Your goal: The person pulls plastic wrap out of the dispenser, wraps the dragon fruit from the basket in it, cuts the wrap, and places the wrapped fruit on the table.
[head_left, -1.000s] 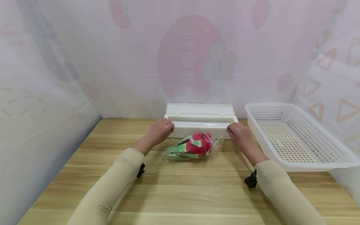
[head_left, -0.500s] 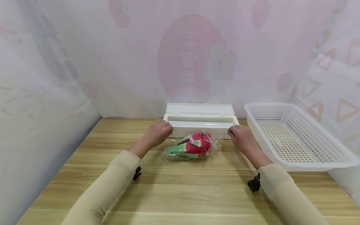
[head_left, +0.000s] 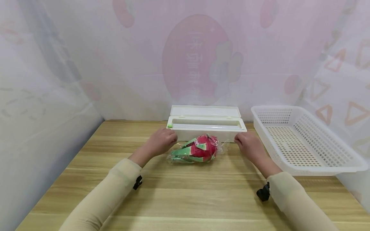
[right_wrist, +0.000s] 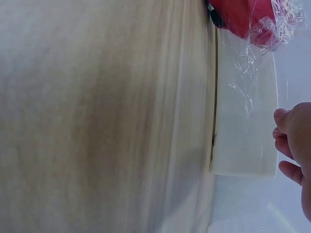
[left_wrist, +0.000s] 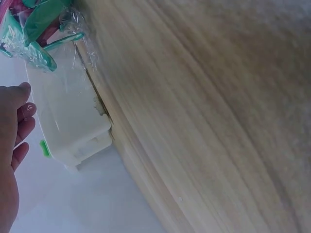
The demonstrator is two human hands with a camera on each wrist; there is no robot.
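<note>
A red and green dragon fruit [head_left: 199,149] wrapped in clear film lies on the wooden table [head_left: 185,192], just in front of a white film dispenser box [head_left: 206,127] whose lid stands open. My left hand [head_left: 162,140] hovers by the box's left end, near a small green tab [head_left: 169,126], fingers loosely curled and holding nothing. By the box's right end my right hand [head_left: 246,141] hangs the same way. In the left wrist view the left hand [left_wrist: 13,141] is a little apart from the box [left_wrist: 68,121]. In the right wrist view the right hand [right_wrist: 294,145] is likewise clear of the box [right_wrist: 243,131].
A white perforated plastic basket [head_left: 306,162] stands on the table at the right, close to my right arm. A printed curtain closes off the back and both sides. Bare wood stretches from the fruit to the table's near edge.
Both hands have drawn back from the ends of the box toward me. The green tab at the box's left end has come into view. The wrapped fruit has not moved.
</note>
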